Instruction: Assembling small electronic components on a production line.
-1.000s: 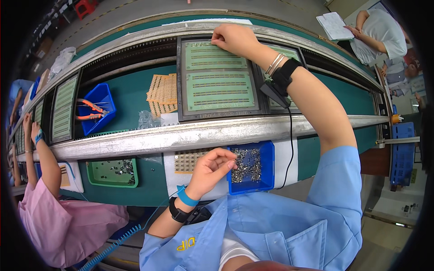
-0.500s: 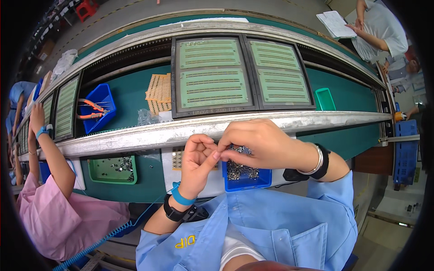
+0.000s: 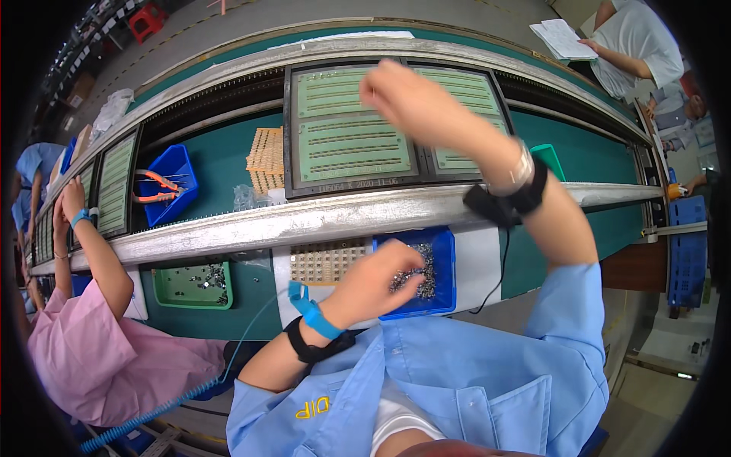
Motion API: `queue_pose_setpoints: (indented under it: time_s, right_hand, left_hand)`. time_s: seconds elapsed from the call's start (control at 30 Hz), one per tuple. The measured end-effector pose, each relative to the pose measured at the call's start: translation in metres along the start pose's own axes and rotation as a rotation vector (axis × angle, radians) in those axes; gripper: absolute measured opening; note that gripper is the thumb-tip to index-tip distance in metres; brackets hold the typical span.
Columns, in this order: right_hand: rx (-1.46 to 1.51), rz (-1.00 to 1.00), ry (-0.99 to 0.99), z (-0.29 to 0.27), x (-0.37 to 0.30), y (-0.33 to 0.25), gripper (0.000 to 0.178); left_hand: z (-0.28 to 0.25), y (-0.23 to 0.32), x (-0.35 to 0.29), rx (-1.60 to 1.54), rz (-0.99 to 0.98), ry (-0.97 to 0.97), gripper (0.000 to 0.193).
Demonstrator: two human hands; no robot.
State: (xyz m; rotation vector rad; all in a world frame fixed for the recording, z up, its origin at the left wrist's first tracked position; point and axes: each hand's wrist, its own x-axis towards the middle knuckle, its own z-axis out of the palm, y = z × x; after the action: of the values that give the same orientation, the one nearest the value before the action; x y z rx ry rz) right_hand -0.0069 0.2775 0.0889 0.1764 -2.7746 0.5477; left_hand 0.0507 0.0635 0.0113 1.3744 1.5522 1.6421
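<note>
My right hand (image 3: 407, 99) is stretched over the far row of green circuit boards (image 3: 350, 143), which lie in a dark frame (image 3: 350, 187). Its fingers are drawn together at the tips; whatever they hold is too small or hidden to make out. Down at the near side, my left hand (image 3: 373, 280) hangs over the left side of a blue bin (image 3: 451, 266) of small metal parts (image 3: 426, 274). Thumb and fingers there are apart, slightly blurred, with nothing visible between them. A tan perforated sheet (image 3: 316, 263) lies to the left of the bin, partly behind my left hand.
A silvery rail (image 3: 304, 221) runs across between the bin and boards. Orange-handled pliers (image 3: 158, 186) rest in another blue bin (image 3: 171, 213). A green tray (image 3: 194, 306) holds loose parts. A blue coiled cord (image 3: 152, 408) trails lower left. A pink-sleeved co-worker (image 3: 114, 358) works alongside.
My hands have parted. The right one has gone forward and up over the boards, while the left has moved right and down to the blue bin, its fingers now spread.
</note>
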Motion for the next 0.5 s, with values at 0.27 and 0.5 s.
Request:
queue_pose_setpoints:
  time_s: [0.27, 0.5]
  right_hand:
    - [-0.063, 0.224, -0.176, 0.044, 0.069, 0.093, 0.022]
    - [-0.147, 0.291, -0.125, 0.054, 0.070, 0.083, 0.021]
  left_hand:
    - [0.036, -0.026, 0.004, 0.963, -0.040, -0.507, 0.016]
    - [0.031, -0.030, 0.002, 0.883, 0.052, -0.434, 0.008]
